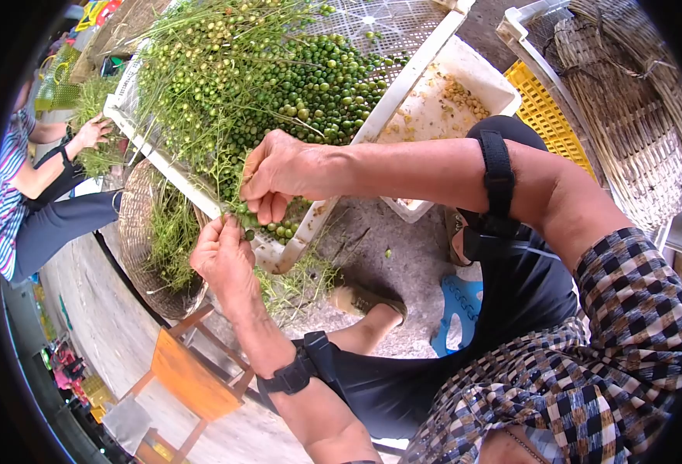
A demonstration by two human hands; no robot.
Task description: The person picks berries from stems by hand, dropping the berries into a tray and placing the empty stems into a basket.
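Observation:
A white plastic crate (387,116) holds a heap of loose small round green fruits (333,81). Thin green stalks (194,85) with fruits on them are piled on its left side. My left hand (223,251) is at the crate's near corner, fingers pinched on a thin green fruit stalk; a dark green fruit shows beside the fingertips. Just above it, over the crate, my right hand (283,174) has its fingers curled close together at the same stalk. What lies between the right fingertips is mostly hidden.
A wicker basket (136,224) with bare stalks stands left of the crate. Beyond it another person (28,170) handles stalks. A white tub (503,93) with yellowish bits, a yellow crate (546,116) and woven baskets (619,116) are at right. An orange wooden chair (190,375) stands lower left.

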